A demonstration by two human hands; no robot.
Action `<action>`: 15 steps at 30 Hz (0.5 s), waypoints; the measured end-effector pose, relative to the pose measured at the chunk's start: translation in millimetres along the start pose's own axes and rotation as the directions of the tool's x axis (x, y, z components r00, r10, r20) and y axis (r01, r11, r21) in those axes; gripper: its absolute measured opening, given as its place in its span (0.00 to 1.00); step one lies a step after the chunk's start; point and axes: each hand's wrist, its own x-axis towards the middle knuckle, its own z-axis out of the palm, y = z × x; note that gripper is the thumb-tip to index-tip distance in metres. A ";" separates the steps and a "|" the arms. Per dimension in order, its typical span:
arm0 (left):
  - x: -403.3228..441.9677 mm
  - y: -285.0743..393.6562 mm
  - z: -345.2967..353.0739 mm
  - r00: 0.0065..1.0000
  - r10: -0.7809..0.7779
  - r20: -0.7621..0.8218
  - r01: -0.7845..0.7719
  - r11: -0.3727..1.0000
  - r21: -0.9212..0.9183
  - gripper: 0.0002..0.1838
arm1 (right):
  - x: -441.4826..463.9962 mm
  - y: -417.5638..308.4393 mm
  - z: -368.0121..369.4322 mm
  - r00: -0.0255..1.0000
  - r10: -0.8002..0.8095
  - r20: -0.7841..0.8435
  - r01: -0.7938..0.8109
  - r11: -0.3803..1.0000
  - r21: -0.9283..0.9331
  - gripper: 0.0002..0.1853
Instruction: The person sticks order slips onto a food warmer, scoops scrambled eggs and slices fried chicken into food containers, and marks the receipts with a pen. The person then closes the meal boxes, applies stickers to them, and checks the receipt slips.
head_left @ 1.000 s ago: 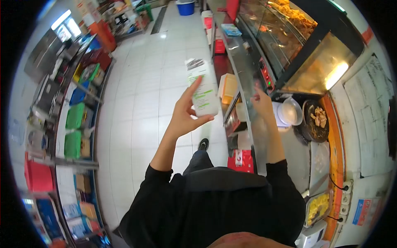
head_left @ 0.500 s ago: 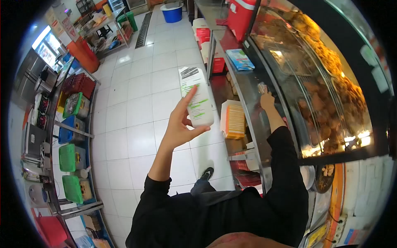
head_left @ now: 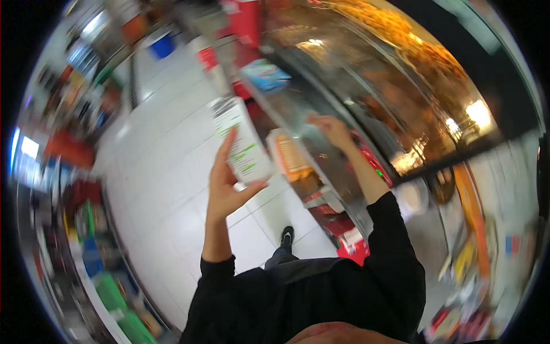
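My left hand [head_left: 226, 178] is wrapped round a white pack with green print [head_left: 243, 143] and dark stripes at its top, held up in front of me over the floor. Its fingers lie along the printed face, with the thumb at the lower edge. My right hand [head_left: 332, 129] reaches over the metal counter [head_left: 338, 186], beside the glass food case [head_left: 366, 74]. Motion smears its fingers, so I cannot make out whether anything is between them. A blue and white packet [head_left: 266, 75] lies on the counter farther off.
Fried food sits behind the glass. Below the counter, an orange and white box [head_left: 293, 157] stands on a shelf. A blue tub [head_left: 162, 46] is on the tiled floor [head_left: 166, 149] at the back. Green-lidded containers [head_left: 109, 292] line the rack on the left.
The view has turned and blurred, shifting the counter and case leftward. My right hand has left its earlier spot on the counter, where it touched a small clear item. My left hand keeps the pack.
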 end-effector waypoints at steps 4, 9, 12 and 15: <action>-19.9 -10.5 60.2 0.980 -0.082 0.180 0.104 0.988 -0.115 0.59 | -150.5 -71.5 -49.4 0.957 0.277 -0.090 -0.249 0.938 0.240 0.08; -88.5 -32.9 192.0 0.821 -0.123 0.558 0.336 0.893 -0.298 0.56 | -397.1 -137.2 -73.7 0.660 0.732 -0.172 -0.436 0.559 0.706 0.10; -157.1 -33.3 302.9 0.632 -0.071 0.772 0.491 0.807 -0.328 0.56 | -541.9 -188.1 -69.8 0.465 0.795 -0.390 -0.387 0.579 0.718 0.10; -258.1 -1.4 399.2 0.432 0.106 0.896 0.601 0.707 -0.373 0.49 | -668.7 -264.2 -64.9 0.224 0.835 -0.502 -0.435 0.547 0.716 0.10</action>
